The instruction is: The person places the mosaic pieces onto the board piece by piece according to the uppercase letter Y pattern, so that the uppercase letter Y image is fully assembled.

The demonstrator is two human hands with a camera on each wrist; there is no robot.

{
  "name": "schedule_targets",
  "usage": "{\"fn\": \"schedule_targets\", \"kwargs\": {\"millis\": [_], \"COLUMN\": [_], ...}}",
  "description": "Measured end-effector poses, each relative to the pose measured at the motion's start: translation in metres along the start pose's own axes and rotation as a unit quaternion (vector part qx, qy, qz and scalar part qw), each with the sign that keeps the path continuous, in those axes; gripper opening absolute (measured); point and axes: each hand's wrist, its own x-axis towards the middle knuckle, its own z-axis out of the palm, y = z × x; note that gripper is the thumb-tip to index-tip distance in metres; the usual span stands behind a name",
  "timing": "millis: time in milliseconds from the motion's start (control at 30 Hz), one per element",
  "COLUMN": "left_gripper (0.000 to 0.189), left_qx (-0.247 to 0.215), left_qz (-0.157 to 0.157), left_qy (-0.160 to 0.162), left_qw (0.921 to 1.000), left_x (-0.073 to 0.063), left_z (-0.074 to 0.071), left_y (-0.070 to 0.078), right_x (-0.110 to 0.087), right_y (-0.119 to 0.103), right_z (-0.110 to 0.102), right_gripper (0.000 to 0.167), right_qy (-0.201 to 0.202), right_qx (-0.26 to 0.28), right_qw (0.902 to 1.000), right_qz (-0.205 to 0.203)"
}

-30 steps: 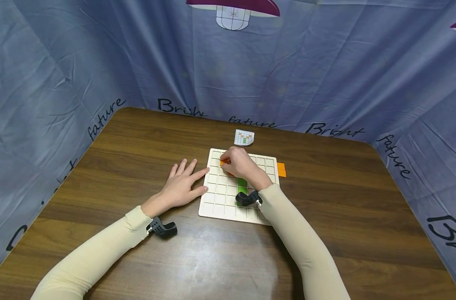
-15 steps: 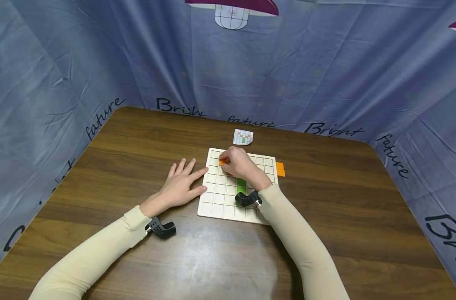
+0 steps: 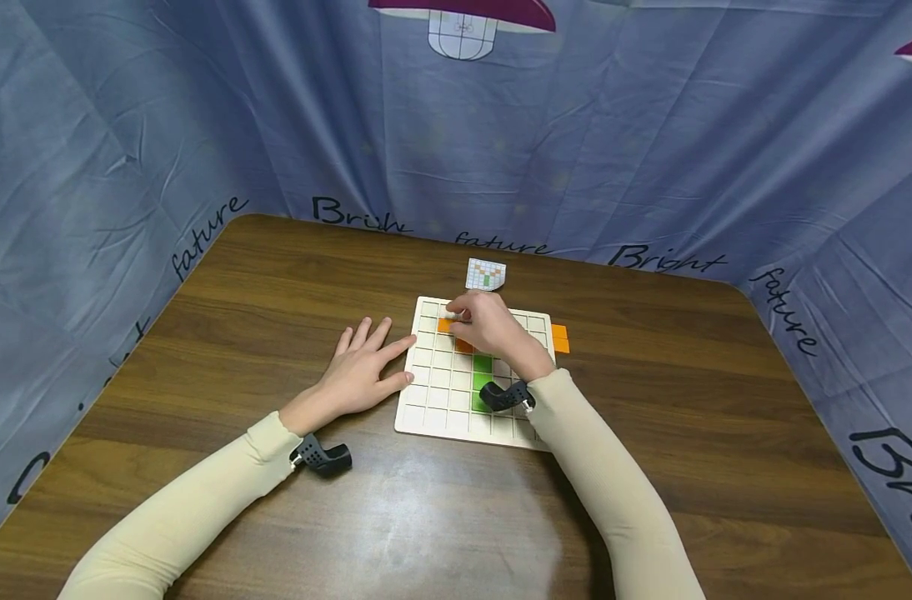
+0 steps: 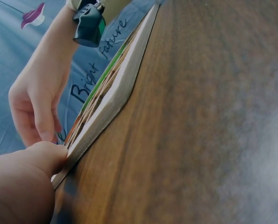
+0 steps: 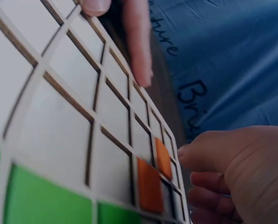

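Observation:
A pale wooden grid board [image 3: 433,396] lies on the table. My left hand [image 3: 358,377] rests flat at its left edge with fingers spread, index finger and thumb touching the rim. Over the board's upper part is my right hand [image 3: 492,323], fingers loosely bent with nothing visible between them. Just beside its fingertips an orange tile [image 3: 444,326] lies in a square. A second orange tile [image 5: 149,186] sits diagonal to it in the right wrist view. Green tiles [image 3: 482,379] form a column lower down. My right hand and wrist hide part of the board.
Orange tiles [image 3: 560,338] lie on the table against the board's right edge. Behind the board is a small printed grid card [image 3: 486,274] with a coloured pattern. A blue curtain [image 3: 471,150] surrounds the wooden table [image 3: 689,400].
My right hand has let go of the orange tile at the upper left and shifted slightly right, leaving the tile in its square. My left hand has stayed in place.

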Motion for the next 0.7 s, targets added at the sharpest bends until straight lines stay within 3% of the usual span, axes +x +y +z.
{"fn": "schedule_targets", "kwargs": {"millis": [400,700], "left_gripper": [0.063,0.063], "left_qx": [-0.005,-0.006], "left_qz": [-0.001,-0.001], "left_qy": [-0.003,-0.001], "left_qw": [1.0000,1.0000], "left_x": [0.000,0.000], "left_z": [0.000,0.000], "left_y": [0.001,0.000], "right_x": [-0.029,-0.061], "right_y": [0.033,0.063], "right_z": [-0.040,-0.067], "right_gripper": [0.034,0.035], "right_qy": [0.066,0.070], "right_qx": [0.009,0.012], "right_qw": [0.9974,0.9926], "right_qz": [0.028,0.099]}}
